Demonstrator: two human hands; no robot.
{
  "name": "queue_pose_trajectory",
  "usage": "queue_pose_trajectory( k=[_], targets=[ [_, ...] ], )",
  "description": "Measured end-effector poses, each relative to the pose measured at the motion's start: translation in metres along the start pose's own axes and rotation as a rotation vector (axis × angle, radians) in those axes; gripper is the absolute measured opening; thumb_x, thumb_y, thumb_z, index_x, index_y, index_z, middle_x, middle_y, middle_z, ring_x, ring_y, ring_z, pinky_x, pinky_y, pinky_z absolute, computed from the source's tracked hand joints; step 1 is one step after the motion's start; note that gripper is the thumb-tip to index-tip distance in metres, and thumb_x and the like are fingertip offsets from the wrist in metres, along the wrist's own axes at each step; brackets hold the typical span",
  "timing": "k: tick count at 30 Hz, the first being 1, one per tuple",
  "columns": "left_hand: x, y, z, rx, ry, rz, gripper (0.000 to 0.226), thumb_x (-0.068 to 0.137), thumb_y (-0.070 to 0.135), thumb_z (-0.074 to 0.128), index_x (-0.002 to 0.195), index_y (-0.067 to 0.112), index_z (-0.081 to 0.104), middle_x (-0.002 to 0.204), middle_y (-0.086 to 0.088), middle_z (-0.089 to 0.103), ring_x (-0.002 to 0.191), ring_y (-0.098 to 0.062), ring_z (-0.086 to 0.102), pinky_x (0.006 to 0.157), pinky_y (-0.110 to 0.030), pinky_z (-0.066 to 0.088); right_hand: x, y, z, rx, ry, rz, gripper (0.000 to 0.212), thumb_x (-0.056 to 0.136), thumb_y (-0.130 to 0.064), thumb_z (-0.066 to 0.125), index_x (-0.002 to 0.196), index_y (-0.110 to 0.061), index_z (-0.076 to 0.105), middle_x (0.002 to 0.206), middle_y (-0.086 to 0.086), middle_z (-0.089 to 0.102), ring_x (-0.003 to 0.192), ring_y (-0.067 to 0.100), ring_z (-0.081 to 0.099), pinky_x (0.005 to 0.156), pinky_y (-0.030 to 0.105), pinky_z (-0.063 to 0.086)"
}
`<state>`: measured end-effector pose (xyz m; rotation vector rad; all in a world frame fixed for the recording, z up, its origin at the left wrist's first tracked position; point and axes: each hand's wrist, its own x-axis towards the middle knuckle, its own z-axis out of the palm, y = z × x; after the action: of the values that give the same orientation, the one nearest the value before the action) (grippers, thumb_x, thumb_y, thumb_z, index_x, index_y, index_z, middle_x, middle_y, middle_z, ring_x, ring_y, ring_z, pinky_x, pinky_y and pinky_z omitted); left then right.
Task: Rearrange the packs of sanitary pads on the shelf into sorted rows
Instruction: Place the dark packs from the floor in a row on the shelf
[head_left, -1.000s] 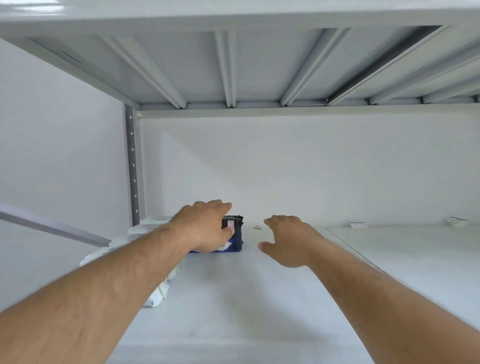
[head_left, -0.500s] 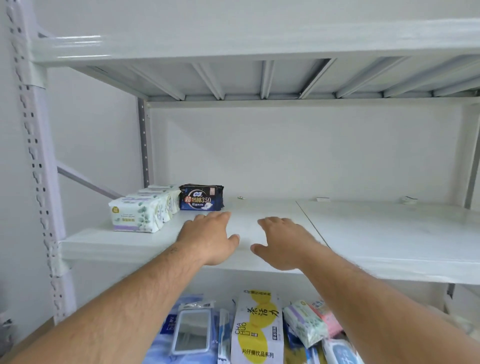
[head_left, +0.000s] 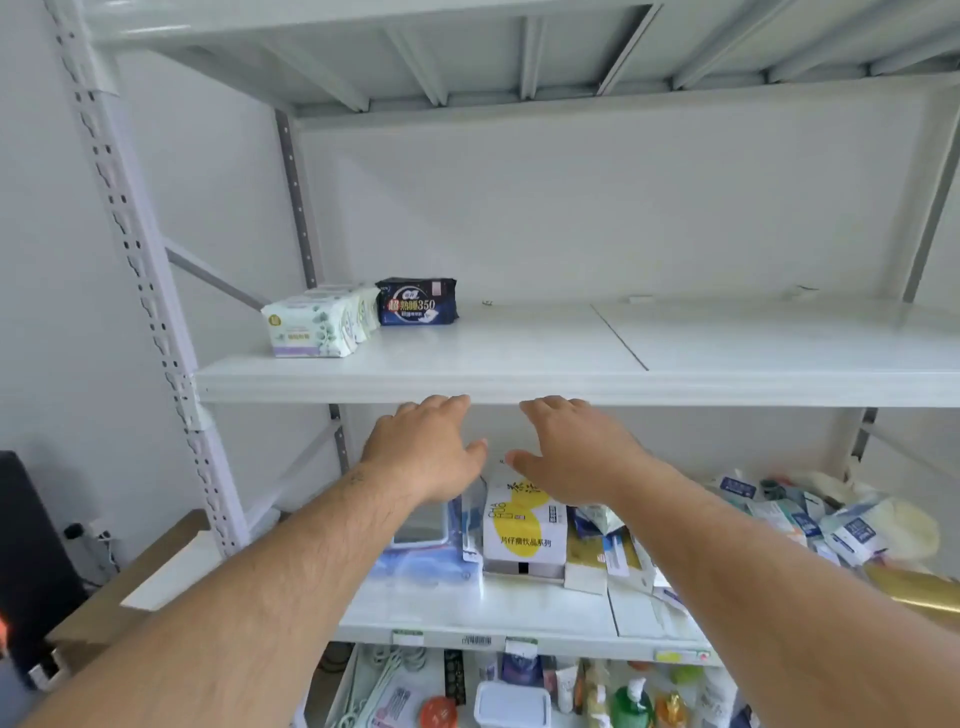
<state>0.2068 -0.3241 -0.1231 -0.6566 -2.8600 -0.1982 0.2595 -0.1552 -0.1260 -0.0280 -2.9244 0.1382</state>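
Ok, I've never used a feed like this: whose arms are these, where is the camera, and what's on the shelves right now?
There is no machine here: a person works with bare hands, and the single camera sits on their head, looking forward and down. The left hand and right hand are both open and empty, hovering just below the front edge of the upper shelf. At the back left of that shelf stands a row of white pad packs, with one dark blue pack beside it on the right. The lower shelf holds an unsorted jumble of packs, among them a white and yellow box.
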Motion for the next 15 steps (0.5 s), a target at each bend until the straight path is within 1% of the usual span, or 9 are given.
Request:
queue_pose_trajectory(
  k=[4, 8, 11, 13, 15],
  targets=[
    [-0.041, -0.012, 0.032, -0.028, -0.063, -0.020, 0.066, 0.094, 0.054, 0.040, 0.153, 0.028, 0.024, 0.157, 0.003, 0.031, 0.140, -0.025, 0.032, 0.111, -0.044, 0.032, -0.039, -0.015, 0.040, 0.020, -0.066, 0.008, 0.065, 0.095, -0.055, 0.048, 0.148, -0.020, 0.035, 0.148, 0.004, 0.044, 0.133, 0.029, 0.041, 0.106, 0.043, 0.040],
    [-0.087, -0.016, 0.072, -0.052, -0.134, -0.040, 0.056, 0.093, 0.051, 0.044, 0.143, 0.026, 0.039, 0.148, 0.001, 0.043, 0.133, -0.026, 0.042, 0.101, -0.041, 0.039, -0.087, -0.022, 0.084, 0.024, -0.186, 0.023, 0.066, 0.095, -0.055, 0.048, 0.149, -0.018, 0.034, 0.146, 0.006, 0.045, 0.132, 0.031, 0.043, 0.104, 0.045, 0.042],
    [-0.121, -0.012, 0.104, -0.034, -0.222, -0.053, 0.059, 0.094, 0.051, 0.043, 0.147, 0.026, 0.035, 0.151, -0.001, 0.041, 0.132, -0.028, 0.044, 0.099, -0.042, 0.041, -0.122, -0.021, 0.116, 0.031, -0.245, 0.049, 0.068, 0.094, -0.056, 0.049, 0.148, -0.017, 0.035, 0.145, 0.006, 0.047, 0.130, 0.030, 0.045, 0.100, 0.043, 0.043],
    [-0.141, -0.008, 0.124, -0.014, -0.286, -0.061, 0.061, 0.094, 0.052, 0.041, 0.149, 0.026, 0.031, 0.153, -0.001, 0.038, 0.133, -0.028, 0.043, 0.098, -0.042, 0.042, -0.142, -0.019, 0.135, 0.047, -0.292, 0.067, 0.065, 0.094, -0.054, 0.050, 0.146, -0.016, 0.038, 0.142, 0.007, 0.048, 0.128, 0.030, 0.046, 0.097, 0.042, 0.043],
    [-0.157, -0.002, 0.143, -0.012, -0.341, -0.062, 0.060, 0.094, 0.052, 0.042, 0.148, 0.027, 0.033, 0.150, -0.002, 0.041, 0.131, -0.028, 0.044, 0.100, -0.043, 0.043, -0.161, -0.014, 0.153, 0.075, -0.349, 0.084, 0.064, 0.095, -0.053, 0.050, 0.145, -0.016, 0.039, 0.143, 0.007, 0.047, 0.129, 0.030, 0.045, 0.099, 0.042, 0.042]
  ],
)
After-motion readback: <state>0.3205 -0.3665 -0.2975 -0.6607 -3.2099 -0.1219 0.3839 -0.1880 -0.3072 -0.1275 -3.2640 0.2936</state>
